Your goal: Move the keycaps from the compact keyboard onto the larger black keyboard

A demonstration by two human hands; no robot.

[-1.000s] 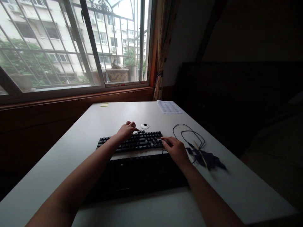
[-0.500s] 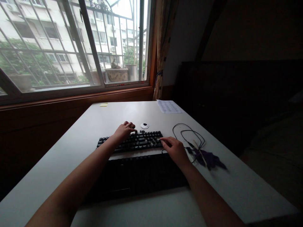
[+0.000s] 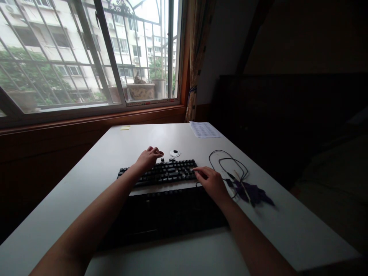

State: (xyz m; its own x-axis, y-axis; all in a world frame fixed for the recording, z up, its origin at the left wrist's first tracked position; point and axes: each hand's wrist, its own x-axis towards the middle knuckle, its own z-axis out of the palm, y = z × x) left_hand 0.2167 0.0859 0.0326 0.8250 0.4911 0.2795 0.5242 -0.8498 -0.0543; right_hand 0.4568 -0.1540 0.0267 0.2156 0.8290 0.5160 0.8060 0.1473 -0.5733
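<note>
A black keyboard lies across the table, with gaps in its keys toward the right end. My left hand hovers over its far edge, fingers loosely bent and apart. Just right of those fingertips, a small black keycap sits by the back edge, near more loose keycaps. At the keyboard's right end, my right hand has thumb and forefinger pressed together. Whatever is between them is too small to make out. Closer to me lies a wide black panel, partly under my forearms.
A small white round dish with something dark inside stands behind the keyboard. To the right are a looped black cable and a purple cloth with a thin stick on it. Printed paper and a yellow note lie at the far edge.
My left hand has drawn back slightly to the left, away from the keycap at the back edge, which now shows more fully. My right hand stays almost in place.
</note>
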